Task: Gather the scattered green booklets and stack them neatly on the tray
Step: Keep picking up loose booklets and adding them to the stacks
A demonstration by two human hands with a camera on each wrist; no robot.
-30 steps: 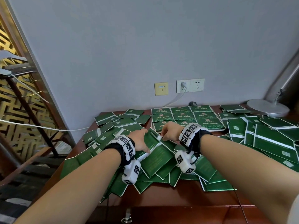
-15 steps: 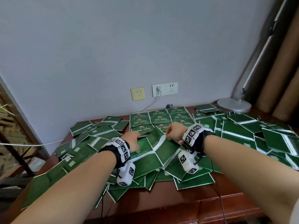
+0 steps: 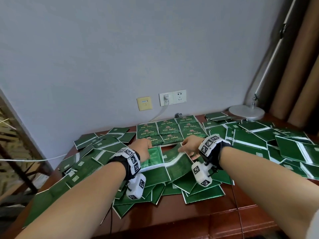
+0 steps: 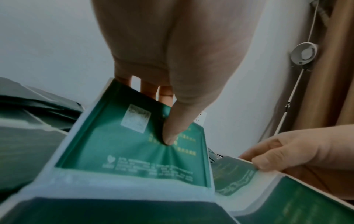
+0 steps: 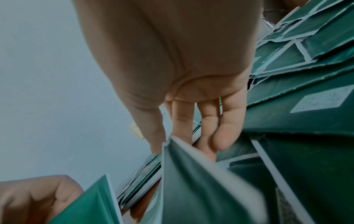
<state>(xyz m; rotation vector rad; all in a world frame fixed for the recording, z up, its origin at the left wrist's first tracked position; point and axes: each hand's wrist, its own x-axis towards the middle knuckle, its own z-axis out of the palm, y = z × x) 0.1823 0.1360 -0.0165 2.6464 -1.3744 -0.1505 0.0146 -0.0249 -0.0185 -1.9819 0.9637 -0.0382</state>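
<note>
Green booklets with white edges lie scattered over the brown table (image 3: 189,219), in heaps at the left (image 3: 96,147), right (image 3: 259,140) and front (image 3: 174,187). A neat block of stacked booklets (image 3: 170,131) sits at the back by the wall; no tray shows under it. Both hands hold one unfolded green booklet (image 3: 165,161) over the middle heap. My left hand (image 3: 143,148) grips its left panel (image 4: 134,144), thumb on top and fingers behind. My right hand (image 3: 189,146) pinches its right end (image 5: 191,174) between thumb and fingers (image 5: 220,136).
A round silver lamp base (image 3: 246,112) stands at the back right, with brown curtains (image 3: 302,66) behind it. Wall sockets (image 3: 172,97) with a white cable are above the stacked block. The table's front edge (image 3: 172,228) is close to me.
The head view has swung to the right. Both hands have drawn the booklet up off the heap, and it now hangs spread wider between them.
</note>
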